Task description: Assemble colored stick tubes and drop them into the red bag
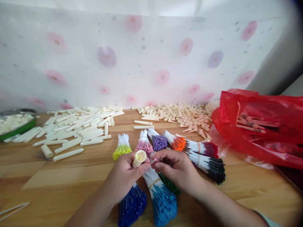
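My left hand (122,174) had its fingers clamped round a pale tube (139,158) above the desk (47,179); my right hand (181,168) pinched a small pink-tipped stem (153,161) beside it. That close work called for a light, steady grip. Coloured bundles (164,201) lay around and beneath, more tubes (68,154) farther left.

The backdrop sheet (146,63) is white with blurry pink and lilac round blooms. The tabletop (44,176) is honey-brown, banded in lighter and darker wood. White-stemmed bundles end in yellow-green (121,148), pink (144,143), purple (158,140), orange (176,142), dark red (208,148), black (210,165), deep blue (132,205) and turquoise (163,201). The plastic bag (236,126) is translucent red.
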Demonstrator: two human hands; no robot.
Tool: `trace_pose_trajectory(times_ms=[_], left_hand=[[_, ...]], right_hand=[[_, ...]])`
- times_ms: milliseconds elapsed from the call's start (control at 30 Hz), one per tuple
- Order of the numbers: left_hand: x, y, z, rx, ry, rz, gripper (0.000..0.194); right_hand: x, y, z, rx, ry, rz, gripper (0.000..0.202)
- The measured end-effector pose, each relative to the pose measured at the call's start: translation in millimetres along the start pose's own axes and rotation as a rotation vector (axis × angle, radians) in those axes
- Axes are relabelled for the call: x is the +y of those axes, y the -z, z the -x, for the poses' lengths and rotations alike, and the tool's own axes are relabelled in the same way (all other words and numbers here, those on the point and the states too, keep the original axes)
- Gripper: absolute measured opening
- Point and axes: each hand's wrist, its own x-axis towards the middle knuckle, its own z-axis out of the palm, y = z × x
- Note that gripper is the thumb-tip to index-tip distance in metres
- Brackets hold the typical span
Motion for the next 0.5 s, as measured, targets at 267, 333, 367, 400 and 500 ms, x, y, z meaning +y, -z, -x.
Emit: trace_pose_trajectory(times_ms=[267,333,367,400,500], left_hand=[[-8,-1.0,2,-0.044,-0.035,0.195,0.022],[-6,-1.6,1,-0.099,-0.057,0.229,0.025],[-5,-1.8,1,-0.141,-0.067,0.239,0.028],[-5,-1.9,0,-0.178,-0.078,0.246,0.029],[-5,-1.2,-3,-0.155,-0.107,0.232,0.029]], right_hand=[[-5,2,-2,0.011,0.190,-0.045,0.011],[-7,2,-3,-0.002,0.256,-0.021,0.007],[-10,3,-3,-0.020,0.283,0.014,0.005],[-14,4,-2,-0.040,0.306,0.061,0.005],[-29,11,6,-0.043,0.384,0.163,0.007]])
